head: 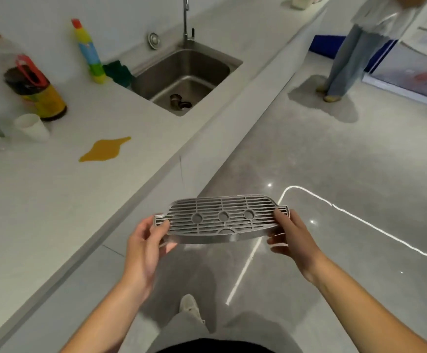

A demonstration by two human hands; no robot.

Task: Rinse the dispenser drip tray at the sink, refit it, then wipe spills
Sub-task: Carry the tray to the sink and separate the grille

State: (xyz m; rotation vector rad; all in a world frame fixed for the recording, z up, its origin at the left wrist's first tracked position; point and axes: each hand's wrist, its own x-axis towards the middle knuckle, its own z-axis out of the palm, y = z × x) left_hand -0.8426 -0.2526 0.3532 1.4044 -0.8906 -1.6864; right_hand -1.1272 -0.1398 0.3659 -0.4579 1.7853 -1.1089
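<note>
- Drip tray (222, 220) noted in the air over the floor (334, 161), just off the edge of the counter (54, 200) and well short of the sink (166, 70). It is held roughly level, grate side up.
- Left hand (145, 248) is closed on the tray's left end, thumb on the grate and fingers curled beneath. Right hand (292, 238) is closed on the right end in the same way. Neither hand is free.
- Step in hand is judged to be the carry to the sink. Rinse not yet begun; refit and wipe outstanding.
- Tray to be kept level in transit. Whether liquid is held under the grate cannot be told, and a tilt would put any onto the floor.
- Two-handed end grip to be kept until the tray is over the basin. The tray is long and thin, so a single hold at one end is expected to twist.
- Tap (185, 21) stands at the back rim, so one hand must be freed for it. Tray is best rested inside the basin first, clear of the drain (179, 101).
- Tilting under the stream to be done only inside the basin, so runoff is kept off the counter.
- Orange spill (105, 150) lies on the counter near the cups (33, 127); the tray is to be passed clear of it. Green cloth (118, 72) just beside the sink noted as a likely wiper.
</note>
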